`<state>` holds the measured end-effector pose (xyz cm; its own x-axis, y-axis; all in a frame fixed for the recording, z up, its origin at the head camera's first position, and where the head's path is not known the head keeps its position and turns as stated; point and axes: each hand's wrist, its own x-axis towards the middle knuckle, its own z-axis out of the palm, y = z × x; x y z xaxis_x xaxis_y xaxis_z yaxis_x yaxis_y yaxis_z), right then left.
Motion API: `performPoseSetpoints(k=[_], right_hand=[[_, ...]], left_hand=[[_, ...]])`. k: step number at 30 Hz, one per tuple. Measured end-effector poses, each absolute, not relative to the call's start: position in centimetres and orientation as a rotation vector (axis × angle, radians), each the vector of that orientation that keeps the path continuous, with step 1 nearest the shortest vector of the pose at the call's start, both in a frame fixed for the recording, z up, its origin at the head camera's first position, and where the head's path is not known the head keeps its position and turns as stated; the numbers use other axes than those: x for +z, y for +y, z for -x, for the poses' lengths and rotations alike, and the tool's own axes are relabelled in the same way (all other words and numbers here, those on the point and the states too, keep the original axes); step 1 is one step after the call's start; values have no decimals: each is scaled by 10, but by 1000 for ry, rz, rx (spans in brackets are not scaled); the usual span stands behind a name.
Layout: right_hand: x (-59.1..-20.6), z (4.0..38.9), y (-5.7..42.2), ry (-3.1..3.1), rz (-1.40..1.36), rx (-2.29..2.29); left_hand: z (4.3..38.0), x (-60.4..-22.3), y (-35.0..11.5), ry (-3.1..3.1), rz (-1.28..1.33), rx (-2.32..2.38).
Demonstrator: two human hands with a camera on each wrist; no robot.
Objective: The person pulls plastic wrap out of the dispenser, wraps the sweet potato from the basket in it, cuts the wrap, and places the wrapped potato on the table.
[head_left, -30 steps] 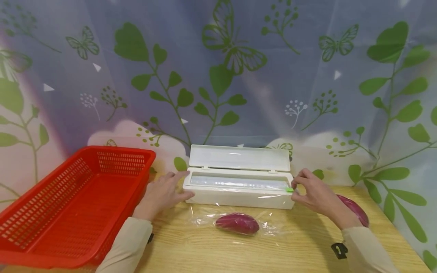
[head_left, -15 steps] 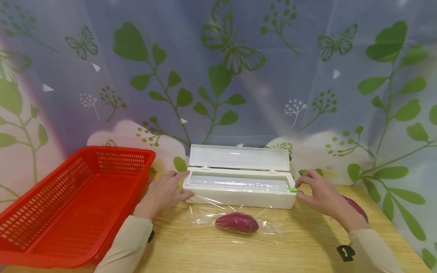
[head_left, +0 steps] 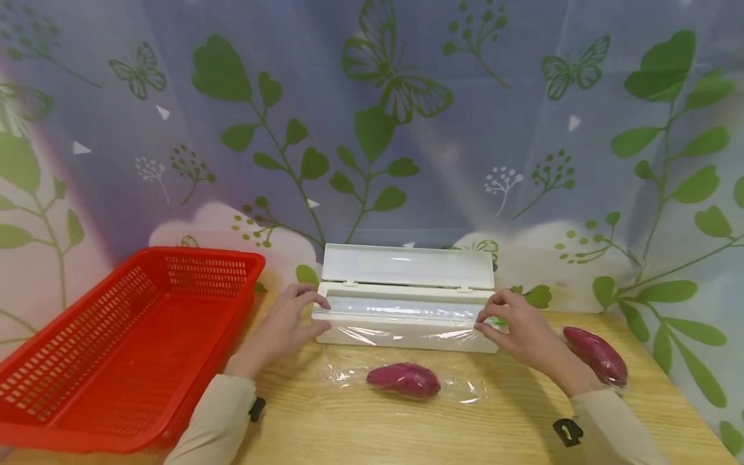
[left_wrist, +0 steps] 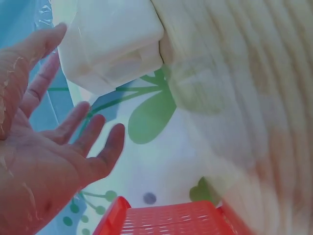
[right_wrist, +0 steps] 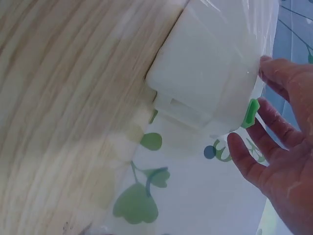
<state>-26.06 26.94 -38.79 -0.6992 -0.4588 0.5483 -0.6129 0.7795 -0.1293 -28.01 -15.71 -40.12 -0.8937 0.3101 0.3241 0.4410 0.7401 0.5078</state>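
A white cling film dispenser box [head_left: 407, 339] stands with its lid [head_left: 407, 266] raised and a roll of cling film [head_left: 401, 309] inside. Clear film hangs over its front. My right hand [head_left: 517, 329] pinches the film between thumb and index finger near the box's right end, beside the green slider cutter [right_wrist: 251, 113]. My left hand [head_left: 287, 323] is at the left end, thumb and index finger apart at the front rim; in the left wrist view its other fingers spread loosely. An oblong purple-red vegetable [head_left: 403, 380] lies on clear film before the box.
A red slotted basket [head_left: 134, 361] stands on the left of the wooden table [head_left: 349, 426]. A second purple-red vegetable [head_left: 597, 355], with shiny film about it, lies beyond my right forearm. A printed curtain [head_left: 442, 161] hangs right behind the box.
My right hand first slid the green cutter to the box's right end, then moved back left onto the film's edge. My left index finger has come forward over the rim. The vegetables stay put.
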Motion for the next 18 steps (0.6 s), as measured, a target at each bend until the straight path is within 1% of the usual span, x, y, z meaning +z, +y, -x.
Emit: performPoseSetpoints(k=[8,14,18], right_hand=[[-392,257,273,-2331,-907,478],[-390,240,277,-2290,-950,470],[-393,226,279,-2267,-1020,582]], left_hand=[[276,-402,-155,-2535,721,-1053],[262,-396,-153,-2514,756,-1178],[251,-394,-154,-2556,799,-1289]])
